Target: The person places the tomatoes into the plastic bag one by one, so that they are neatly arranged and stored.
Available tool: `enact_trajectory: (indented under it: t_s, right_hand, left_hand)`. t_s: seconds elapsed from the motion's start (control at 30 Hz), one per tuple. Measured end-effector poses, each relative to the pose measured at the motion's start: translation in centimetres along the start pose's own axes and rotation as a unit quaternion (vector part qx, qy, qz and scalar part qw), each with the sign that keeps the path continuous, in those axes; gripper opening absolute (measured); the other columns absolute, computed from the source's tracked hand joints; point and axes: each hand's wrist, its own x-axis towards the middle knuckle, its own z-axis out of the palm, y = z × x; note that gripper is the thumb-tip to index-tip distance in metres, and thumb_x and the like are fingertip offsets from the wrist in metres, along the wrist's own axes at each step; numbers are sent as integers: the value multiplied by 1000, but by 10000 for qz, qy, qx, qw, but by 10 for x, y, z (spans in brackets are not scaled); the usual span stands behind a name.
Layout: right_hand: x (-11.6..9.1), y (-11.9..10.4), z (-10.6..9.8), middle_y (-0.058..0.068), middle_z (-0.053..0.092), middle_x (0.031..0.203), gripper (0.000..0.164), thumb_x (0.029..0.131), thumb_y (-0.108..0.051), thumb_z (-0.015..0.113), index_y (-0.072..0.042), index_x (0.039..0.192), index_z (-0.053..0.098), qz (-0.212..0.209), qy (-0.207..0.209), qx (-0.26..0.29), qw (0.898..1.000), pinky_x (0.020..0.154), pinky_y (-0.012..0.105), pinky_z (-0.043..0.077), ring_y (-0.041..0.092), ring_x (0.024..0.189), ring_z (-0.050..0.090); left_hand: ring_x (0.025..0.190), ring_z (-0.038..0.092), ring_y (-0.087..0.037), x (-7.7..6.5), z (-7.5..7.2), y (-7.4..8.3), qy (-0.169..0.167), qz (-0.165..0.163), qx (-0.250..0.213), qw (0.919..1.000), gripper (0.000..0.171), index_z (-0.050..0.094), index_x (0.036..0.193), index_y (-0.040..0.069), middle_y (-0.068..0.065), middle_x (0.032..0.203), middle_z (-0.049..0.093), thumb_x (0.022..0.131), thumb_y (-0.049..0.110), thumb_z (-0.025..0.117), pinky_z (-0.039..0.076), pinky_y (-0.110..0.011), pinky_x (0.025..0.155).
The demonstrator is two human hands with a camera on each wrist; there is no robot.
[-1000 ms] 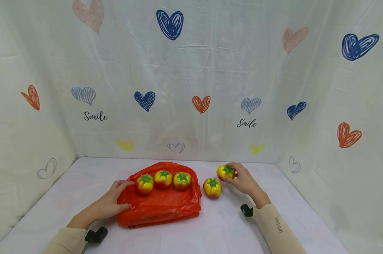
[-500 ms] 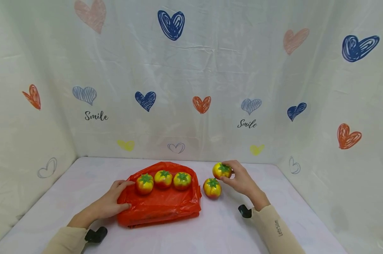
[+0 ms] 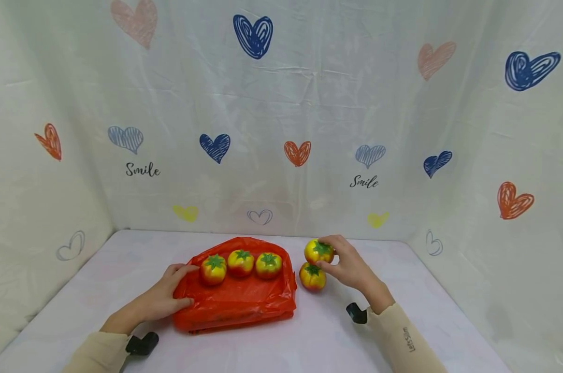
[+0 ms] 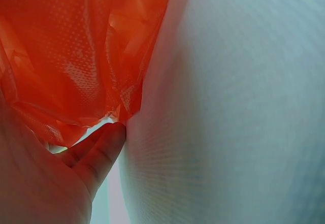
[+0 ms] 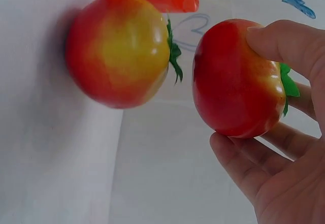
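My right hand [image 3: 353,267] grips a glossy red-and-yellow tomato [image 5: 236,79] with a green star-shaped leaf top, thumb on one side and fingers on the other. In the right wrist view it is raised off the table. A second tomato [image 3: 312,278] sits on the table just in front of it, right of the bag. The red plastic bag [image 3: 244,313] lies spread out, with three similar tomatoes [image 3: 241,262] in a row on it. My left hand [image 3: 162,295] holds the bag's left side, its fingers [image 4: 104,153] right at the bag's edge in the left wrist view.
A white-covered table [image 3: 328,336] carries everything. A white curtain [image 3: 262,103] printed with hearts surrounds it at the back and both sides. Each wrist wears a black camera mount [image 3: 142,344].
My right hand has moved left with its tomato, from beside the second tomato to behind and over it. The left hand and the bag have stayed in place.
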Motion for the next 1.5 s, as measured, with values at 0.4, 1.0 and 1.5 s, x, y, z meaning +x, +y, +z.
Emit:
enact_trajectory:
  t_s: [0.4, 1.0, 1.5]
  right_hand:
    - [0, -16, 8, -6, 51, 123, 47, 82, -23, 76, -21, 124, 55, -380, -110, 33, 9992, 85, 30, 52, 11, 100, 52]
    - [10, -46, 23, -11, 48, 126, 48, 83, -28, 75, -25, 126, 54, -637, -360, 178, 9972, 87, 28, 51, 8, 105, 51]
    - [28, -86, 46, -7, 46, 130, 48, 86, -30, 71, -25, 130, 51, -1099, -812, 411, 9898, 93, 30, 49, 11, 113, 50]
  left_hand:
    - [122, 38, -43, 0, 0, -1, 15, 27, 44, 10000, 71, 39, 139, 15, -21, 139, 26, 78, 23, 73, 41, -64, 92]
    - [121, 39, -42, 1, -1, -2, 52, 87, 71, 9999, 69, 39, 138, 14, -21, 137, 27, 78, 22, 72, 41, -64, 92]
    - [120, 40, -41, 0, -1, -1, 115, 211, 103, 9997, 67, 41, 137, 13, -21, 135, 30, 79, 21, 72, 41, -63, 92]
